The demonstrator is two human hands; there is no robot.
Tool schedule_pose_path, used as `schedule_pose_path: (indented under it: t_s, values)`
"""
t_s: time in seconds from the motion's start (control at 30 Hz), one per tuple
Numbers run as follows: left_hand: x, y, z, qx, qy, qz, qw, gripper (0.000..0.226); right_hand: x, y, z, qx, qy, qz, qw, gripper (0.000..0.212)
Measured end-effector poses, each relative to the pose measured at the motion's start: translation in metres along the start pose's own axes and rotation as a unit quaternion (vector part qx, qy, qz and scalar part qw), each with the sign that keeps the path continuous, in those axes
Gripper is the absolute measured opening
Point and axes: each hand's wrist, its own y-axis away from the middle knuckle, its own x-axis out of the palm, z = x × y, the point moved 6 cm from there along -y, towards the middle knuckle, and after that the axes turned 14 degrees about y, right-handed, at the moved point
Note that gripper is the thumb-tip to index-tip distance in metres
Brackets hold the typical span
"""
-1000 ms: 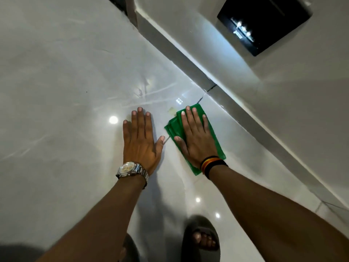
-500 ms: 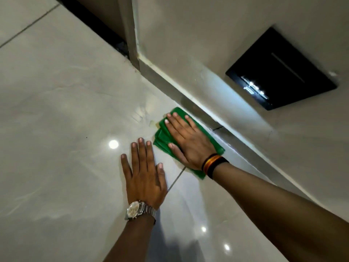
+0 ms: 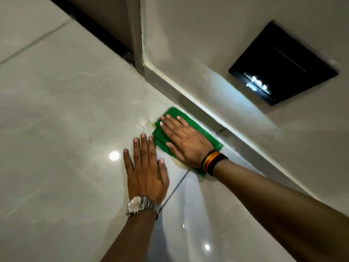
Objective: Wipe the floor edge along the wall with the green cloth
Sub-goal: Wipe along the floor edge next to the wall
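Head camera: a person's right hand (image 3: 186,141) presses flat, fingers (image 3: 171,122) spread and extended rather than clenched, on a folded green cloth (image 3: 188,123) lying on the glossy floor tiles (image 3: 66,110) at the foot of the wall (image 3: 217,44), its far edge just beside the grey skirting (image 3: 188,100). The left hand (image 3: 146,170), at 8 o'clock from the cloth, rests open and empty on the tile as a brace, a metal wristwatch (image 3: 140,205) on its wrist. A black wall panel (image 3: 282,63) sits at 2 o'clock. To wipe well, the palm should likely keep even downward pressure, hold the cloth's edge tight against the skirting, and slide along the joint toward the door frame corner (image 3: 138,67) at 11 o'clock in overlapping passes.
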Motion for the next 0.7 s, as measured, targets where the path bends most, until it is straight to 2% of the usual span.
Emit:
schedule_pose_path:
  t_s: [0.2, 0.33, 0.5, 0.57, 0.7]
  values:
    - [-0.001, -0.003, 0.001, -0.009, -0.004, 0.007, 1.000, 0.072, -0.007, -0.028, -0.006, -0.010, -0.023, -0.021, 0.999, 0.063]
    - [0.001, -0.001, 0.001, -0.008, -0.008, -0.006, 1.000, 0.071, -0.015, -0.063, -0.015, 0.027, -0.039, -0.029, 0.998, 0.062]
    - [-0.003, -0.002, 0.002, -0.006, -0.010, -0.004, 1.000, 0.070, -0.007, 0.008, -0.026, 0.081, -0.057, -0.033, 0.994, 0.059]
    - [-0.003, -0.003, 0.002, -0.011, -0.001, -0.001, 1.000, 0.071, -0.003, 0.040, -0.029, 0.093, -0.060, -0.013, 0.994, 0.059]
    - [-0.002, -0.001, 0.000, -0.010, -0.009, -0.001, 1.000, 0.071, -0.008, 0.010, -0.028, 0.087, -0.063, -0.006, 0.994, 0.060]
